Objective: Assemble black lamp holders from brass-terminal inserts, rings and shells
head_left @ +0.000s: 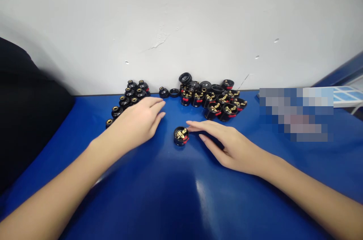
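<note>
Your right hand (235,147) reaches in at center frame toward a lone black cup (180,137) with brass contacts and a red tab, standing upright on the blue surface (170,202). Its grip is spread, thumb well apart from the fingers; whether a fingertip touches the cup's right side, you cannot tell from this angle. Your left hand (138,121), left of center, also shows thumb and fingers apart, with nothing seen between them, over the near side of a group of black caps (124,101).

The step in hand looks like setting down or taking up that single cup; lifting it would call for the right thumb to close toward the index finger.

Beyond, right of center, similar black cups (213,110) crowd against one another near the pale wall (181,17), which bounds the far edge. A dark bulk (22,107) hems the left side, a pixelated patch (295,115) masks the right. Your best room for moving appears to be the glossy foreground, lower center.
</note>
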